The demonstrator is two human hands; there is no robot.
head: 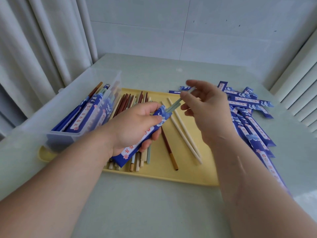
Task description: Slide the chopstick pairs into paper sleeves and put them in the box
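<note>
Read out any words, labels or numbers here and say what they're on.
Held paper sleeve: red characters on a white panel, too blurred to read.
Sleeves in the box: same print, unreadable.
Loose sleeves on the table: same, too small.
No other text.

Soft, even daylight, brightest by the blinds (298,93) at three o'clock, faint shadows, wide-angle bending at the edges, right hand (211,107) slightly motion-blurred.

Indoor room, home-like, exact type unclear. Pale green glossy table (154,203) fills the lower frame and sits in a corner. Plain white panelled wall (188,31) across the top, white pleated curtains (34,48) upper left, white slatted blind (300,93) at right edge.
</note>
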